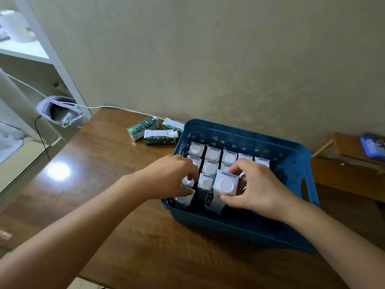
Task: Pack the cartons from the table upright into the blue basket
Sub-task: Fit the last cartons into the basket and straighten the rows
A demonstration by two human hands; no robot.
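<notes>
Three cartons lie on their sides on the table, near the wall and just left of the blue basket. Inside the basket, about a dozen upright cartons show their white caps in rows; an exact count is not possible, as both hands cover part of the rows. The right hand pinches one raised carton between thumb and fingers, above the near row. The left hand, with a ring on one finger, reaches down among the cartons at the basket's left side with fingers curled; whether it grips one cannot be told. The table is brown wood with a light glare, set against a beige wall. A white headset with cable sits at the table's far left corner; a lower wooden stand is at right.
</notes>
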